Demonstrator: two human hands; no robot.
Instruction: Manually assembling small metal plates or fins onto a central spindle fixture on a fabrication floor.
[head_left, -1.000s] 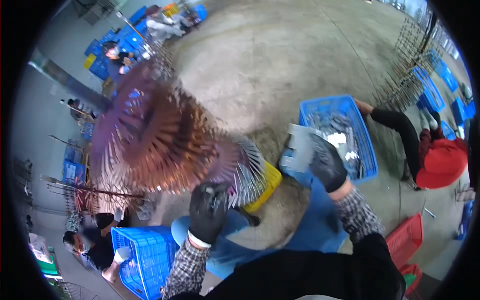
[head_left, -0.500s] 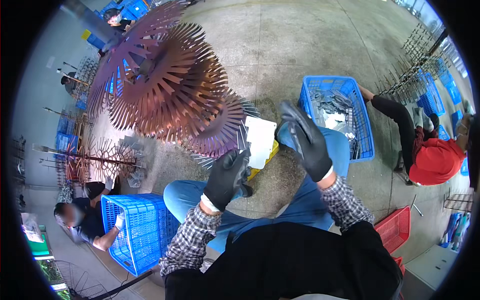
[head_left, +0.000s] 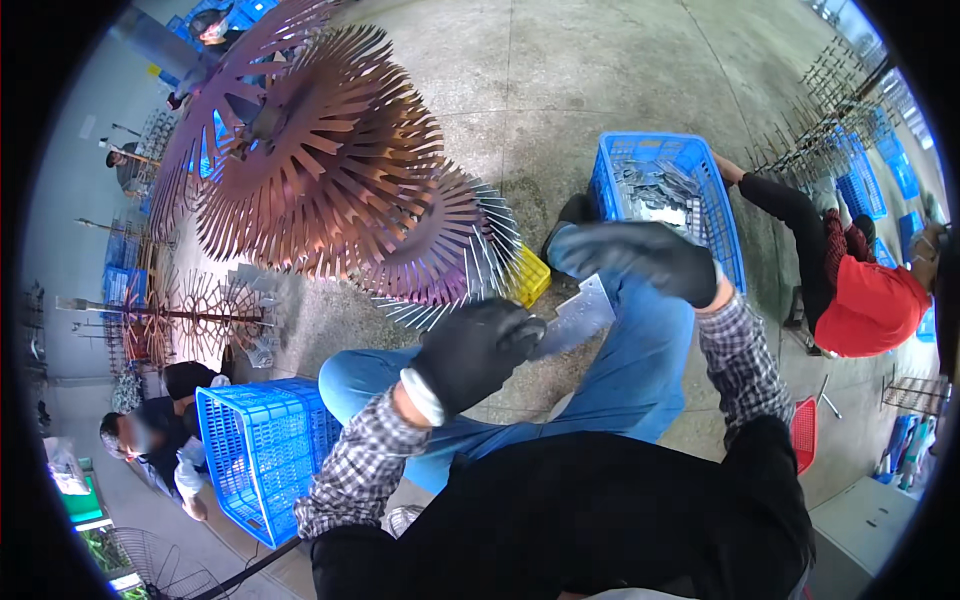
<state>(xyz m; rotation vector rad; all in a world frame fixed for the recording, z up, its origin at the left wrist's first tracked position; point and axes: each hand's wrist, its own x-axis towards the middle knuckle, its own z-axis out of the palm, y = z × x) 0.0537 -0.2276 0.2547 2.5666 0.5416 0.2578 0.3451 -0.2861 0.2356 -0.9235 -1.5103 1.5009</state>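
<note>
My left hand [head_left: 480, 350], in a black glove, is closed on one end of a thin flat metal plate [head_left: 578, 318]. The plate is grey, with a small hole near one corner and a stepped edge. It slants up to the right above the gap between my knees. Just above its far end is my right hand [head_left: 640, 258], gloved in black too. That hand is somewhat blurred, its fingers stretched out to the left with nothing seen in them. Beyond my hands stands a rack of fanned, bronze-purple metal strips [head_left: 330, 150].
A blue crate [head_left: 738, 215] of metal pieces stands ahead to the right, and a yellow basket [head_left: 531, 276] lies by the rack. Left of my knee is another blue crate [head_left: 265, 450]. A person in red [head_left: 875, 305] sits at right; another person [head_left: 160, 440] is at left.
The plate has turned from upright and bright to slanting and grey, moving down and right with my left hand. My right hand has swung from pointing up to pointing left.
</note>
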